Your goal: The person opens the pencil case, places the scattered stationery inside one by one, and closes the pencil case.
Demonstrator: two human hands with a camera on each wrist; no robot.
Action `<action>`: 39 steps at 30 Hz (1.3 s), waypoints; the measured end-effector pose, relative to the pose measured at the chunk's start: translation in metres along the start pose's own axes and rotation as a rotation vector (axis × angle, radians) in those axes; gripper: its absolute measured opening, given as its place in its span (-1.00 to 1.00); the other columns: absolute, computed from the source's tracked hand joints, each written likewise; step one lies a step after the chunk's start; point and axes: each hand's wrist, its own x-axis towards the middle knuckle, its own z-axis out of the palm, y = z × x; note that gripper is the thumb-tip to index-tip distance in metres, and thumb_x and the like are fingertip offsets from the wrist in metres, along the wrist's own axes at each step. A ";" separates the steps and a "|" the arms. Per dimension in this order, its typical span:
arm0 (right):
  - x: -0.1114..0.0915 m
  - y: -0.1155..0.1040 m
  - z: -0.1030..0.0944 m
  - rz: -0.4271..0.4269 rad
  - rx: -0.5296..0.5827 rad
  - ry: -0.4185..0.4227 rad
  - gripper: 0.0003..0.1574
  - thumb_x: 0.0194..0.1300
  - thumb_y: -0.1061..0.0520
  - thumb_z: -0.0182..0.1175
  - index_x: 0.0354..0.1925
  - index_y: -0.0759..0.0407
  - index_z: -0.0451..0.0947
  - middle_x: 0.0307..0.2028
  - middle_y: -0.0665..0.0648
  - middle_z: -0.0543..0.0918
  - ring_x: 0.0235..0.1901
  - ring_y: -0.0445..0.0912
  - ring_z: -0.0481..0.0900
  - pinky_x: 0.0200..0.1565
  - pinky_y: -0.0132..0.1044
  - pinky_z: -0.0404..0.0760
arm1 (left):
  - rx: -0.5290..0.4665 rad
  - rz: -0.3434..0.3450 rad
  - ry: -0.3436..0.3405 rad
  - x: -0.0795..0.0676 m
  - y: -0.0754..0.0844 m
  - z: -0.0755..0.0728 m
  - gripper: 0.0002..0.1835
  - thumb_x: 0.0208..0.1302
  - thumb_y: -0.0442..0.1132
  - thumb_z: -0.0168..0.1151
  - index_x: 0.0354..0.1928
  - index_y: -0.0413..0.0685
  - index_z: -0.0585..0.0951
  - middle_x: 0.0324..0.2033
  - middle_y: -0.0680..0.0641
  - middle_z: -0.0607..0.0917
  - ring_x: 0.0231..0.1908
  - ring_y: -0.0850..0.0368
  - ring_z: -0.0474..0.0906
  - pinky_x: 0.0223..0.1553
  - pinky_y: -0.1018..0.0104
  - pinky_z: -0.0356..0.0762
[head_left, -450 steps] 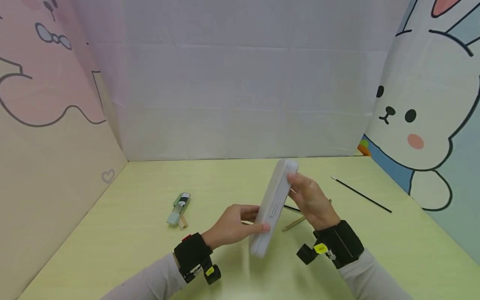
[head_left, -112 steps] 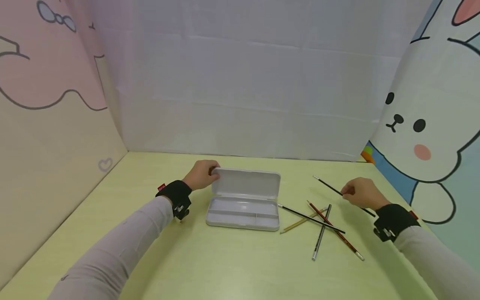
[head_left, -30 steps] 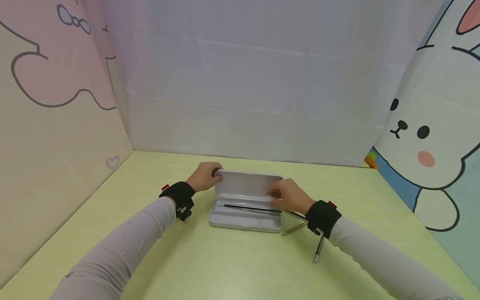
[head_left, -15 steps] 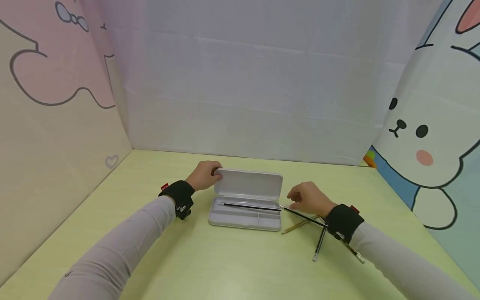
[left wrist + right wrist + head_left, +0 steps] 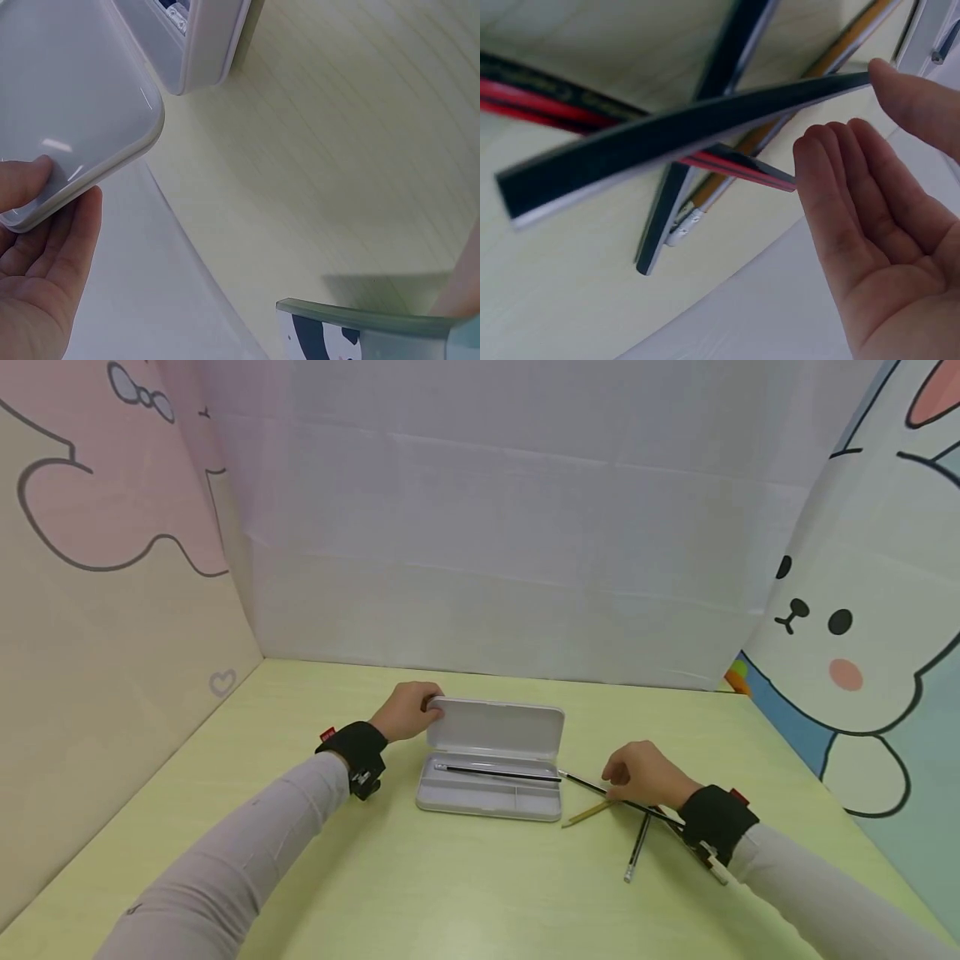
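My left hand (image 5: 408, 712) pinches the left corner of the raised lid of a white pencil case (image 5: 495, 728), thumb inside and fingers behind. In the case's rear compartment lies a black pencil (image 5: 498, 774). My right hand (image 5: 647, 774) is over several crossed pencils to the right of the case. In the right wrist view its thumb tip overlaps the end of a dark pencil (image 5: 630, 150), while the fingers stand apart from the thumb; contact cannot be told. Under it lie a red-and-black pencil (image 5: 739, 174) and a yellow pencil (image 5: 851, 37).
A black pencil with a white end (image 5: 637, 852) points toward the front of the table (image 5: 450, 893). A pale green thing with a black-and-white pattern (image 5: 337, 337) shows low in the left wrist view. A white sheet (image 5: 480, 552) hangs behind the table.
Earlier both hands held the closed case; it now stands open. My right hand has carried a black pencil from the right into it, then drawn back over the other pencils. The left hand stays.
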 end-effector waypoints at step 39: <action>0.003 -0.005 -0.016 -0.008 0.007 0.000 -0.80 -0.04 0.41 0.35 -0.44 0.15 0.68 -0.51 0.02 0.65 -0.50 -0.25 0.53 -0.40 -0.40 0.52 | 0.000 -0.005 0.010 0.001 -0.002 0.003 -0.93 0.22 -0.38 0.25 -0.26 -0.21 0.62 -0.53 -0.08 0.53 -0.49 0.14 0.35 -0.43 0.35 0.32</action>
